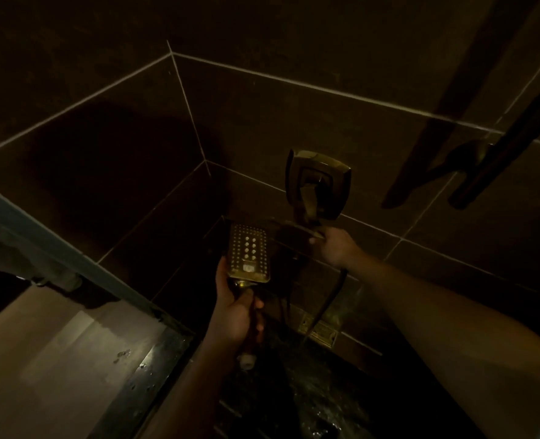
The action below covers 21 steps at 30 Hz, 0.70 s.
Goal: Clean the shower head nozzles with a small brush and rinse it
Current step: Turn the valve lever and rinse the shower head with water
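The scene is dim. A rectangular metal shower head [248, 252] faces up toward me, its rows of nozzles visible. My left hand [235, 307] grips its handle just below the head; a pale end of something [247, 360] sticks out under that hand. My right hand [336, 245] is closed on the lower lever of the square wall mixer valve [317, 185]. The shower hose [328, 299] hangs below my right wrist down to a wall outlet plate [318, 332]. No water spray from the nozzles can be made out.
Dark tiled walls meet in a corner behind the shower head. A vertical bar with a bracket [496, 160] runs down the right wall. A glass screen frame [72, 258] crosses at the left, with pale floor [56, 343] beyond it. The shower floor [309, 391] looks wet.
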Tool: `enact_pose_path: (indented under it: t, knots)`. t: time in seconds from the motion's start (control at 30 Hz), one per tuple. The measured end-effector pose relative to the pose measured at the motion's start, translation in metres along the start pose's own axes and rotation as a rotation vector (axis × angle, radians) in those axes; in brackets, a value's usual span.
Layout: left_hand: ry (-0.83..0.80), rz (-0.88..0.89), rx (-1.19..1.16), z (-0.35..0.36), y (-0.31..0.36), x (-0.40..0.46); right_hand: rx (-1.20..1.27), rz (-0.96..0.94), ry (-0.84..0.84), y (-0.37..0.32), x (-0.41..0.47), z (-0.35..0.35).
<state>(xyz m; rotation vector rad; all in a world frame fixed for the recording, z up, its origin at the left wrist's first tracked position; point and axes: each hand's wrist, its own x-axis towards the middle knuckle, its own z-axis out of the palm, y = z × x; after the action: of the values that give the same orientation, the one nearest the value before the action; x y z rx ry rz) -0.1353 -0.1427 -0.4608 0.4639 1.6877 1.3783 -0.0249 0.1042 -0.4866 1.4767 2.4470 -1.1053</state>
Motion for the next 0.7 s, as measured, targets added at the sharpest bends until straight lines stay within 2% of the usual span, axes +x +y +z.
enact_pose_path:
  t: [0.17,0.7]
  knots:
    - [0.026,0.047,-0.016,-0.018,0.004,-0.005,0.139,0.025,0.042,-0.002,0.022,0.001]
    - [0.03,-0.052,-0.078,-0.041,0.003,0.002,0.12,0.081,0.088,0.0,0.06,0.015]
